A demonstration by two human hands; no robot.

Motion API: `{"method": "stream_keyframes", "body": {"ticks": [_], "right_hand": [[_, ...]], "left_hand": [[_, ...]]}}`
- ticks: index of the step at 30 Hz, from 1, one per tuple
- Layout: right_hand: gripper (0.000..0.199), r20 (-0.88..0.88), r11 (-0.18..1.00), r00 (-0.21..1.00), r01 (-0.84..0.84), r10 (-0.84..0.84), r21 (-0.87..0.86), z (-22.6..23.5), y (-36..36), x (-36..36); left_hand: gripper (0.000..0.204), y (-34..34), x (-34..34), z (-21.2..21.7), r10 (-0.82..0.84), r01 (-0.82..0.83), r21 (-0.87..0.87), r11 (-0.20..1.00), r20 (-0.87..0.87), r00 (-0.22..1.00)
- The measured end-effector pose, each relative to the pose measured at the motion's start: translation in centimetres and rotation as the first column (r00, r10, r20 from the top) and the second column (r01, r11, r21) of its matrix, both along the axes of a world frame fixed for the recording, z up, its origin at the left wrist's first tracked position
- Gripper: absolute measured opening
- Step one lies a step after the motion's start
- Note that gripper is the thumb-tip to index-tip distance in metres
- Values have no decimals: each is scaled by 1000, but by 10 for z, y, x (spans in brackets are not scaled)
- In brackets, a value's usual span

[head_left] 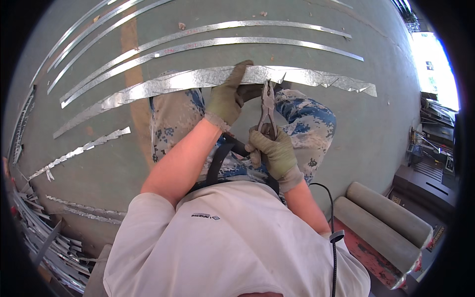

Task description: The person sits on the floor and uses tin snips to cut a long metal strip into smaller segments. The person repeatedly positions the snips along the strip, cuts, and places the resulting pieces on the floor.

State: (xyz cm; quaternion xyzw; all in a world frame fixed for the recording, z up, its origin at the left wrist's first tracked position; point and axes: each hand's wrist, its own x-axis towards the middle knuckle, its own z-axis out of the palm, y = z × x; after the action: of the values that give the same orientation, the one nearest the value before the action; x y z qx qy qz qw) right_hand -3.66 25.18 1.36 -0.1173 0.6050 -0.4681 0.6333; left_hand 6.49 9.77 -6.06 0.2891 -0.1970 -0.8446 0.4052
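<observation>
So closest in, the right hand in its olive-green work glove (276, 152) is wrapped round the handles of the grey metal pliers (267, 108), nose right at the near edge of the long, shiny silver, jagged-edged sheet-metal strip (193, 79), though I can't tell if they're biting it. A bit further out, the left hand in a matching glove (225, 101) grips that strip mid-length, just above the blue-and-tan camo trousers (309, 119). Past that, straight narrow silver metal strips (267, 41) lie on the greenish floor (361, 128).
</observation>
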Motion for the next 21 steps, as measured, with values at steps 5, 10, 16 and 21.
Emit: {"method": "stream_keyframes", "body": {"ticks": [5, 10, 16, 21], "right_hand": [[20, -20, 1000, 999, -28, 28, 3, 6, 0, -3], [22, -4, 998, 999, -54, 54, -13, 15, -2, -5], [32, 59, 988, 997, 52, -44, -147, 38, 17, -34], [38, 1, 958, 997, 79, -82, -275, 44, 24, -68]], "left_hand": [[42, -3, 24, 4, 211, -197, 100, 975, -153, 965], [38, -8, 41, 5, 184, -178, 45, 983, -233, 955], [41, 9, 4, 46, 55, -68, -34, 997, -294, 954], [43, 14, -37, 61, -30, 44, 38, 998, -307, 951]]}}
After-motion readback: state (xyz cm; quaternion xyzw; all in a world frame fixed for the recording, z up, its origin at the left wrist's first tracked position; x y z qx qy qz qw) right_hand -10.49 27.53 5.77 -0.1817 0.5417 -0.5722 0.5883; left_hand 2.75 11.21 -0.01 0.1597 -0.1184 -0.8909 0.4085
